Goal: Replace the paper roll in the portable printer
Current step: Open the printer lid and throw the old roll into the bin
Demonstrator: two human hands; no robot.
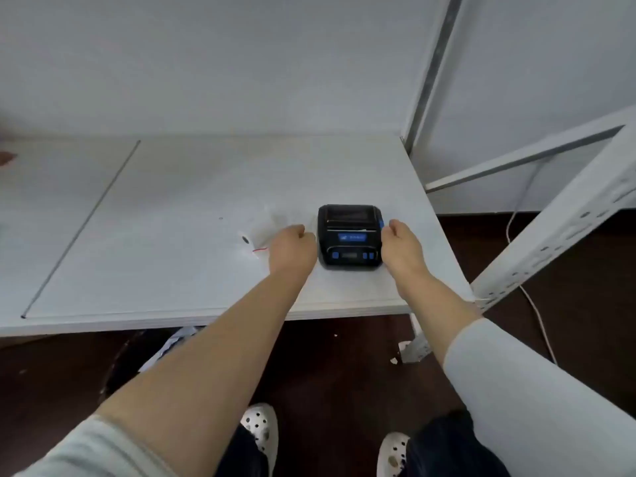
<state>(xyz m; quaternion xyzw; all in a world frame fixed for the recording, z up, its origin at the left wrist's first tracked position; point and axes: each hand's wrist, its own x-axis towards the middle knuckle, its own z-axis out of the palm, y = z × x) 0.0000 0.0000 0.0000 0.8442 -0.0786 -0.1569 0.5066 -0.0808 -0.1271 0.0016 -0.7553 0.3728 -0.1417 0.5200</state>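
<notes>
Portable printer [350, 235] sits flat near the right end of the white table [172, 201], black body with blue buttons, lid down as far as I can see. A thin pale strip shows at the paper slot, maybe paper from the roll inside, too small to be sure.

Left hand [292, 249] rests on the table just beside the printer's left side, fingers curled in loosely, not gripping anything that I can see. Right hand [401, 246] is against the printer's right side, fingers curled, thumb tip at or just beside the blue side latch [381, 223]; can't tell if it's pressing.

Paper roll [253, 241] lies on its side on the table left of the left hand, white with a red mark on the loose end, apart from the printer.

My read: early stage. Cover not opened, nothing taken out, the roll on the table not loaded. Left to do: open lid, remove what's inside, seat roll, feed end, close.
</notes>
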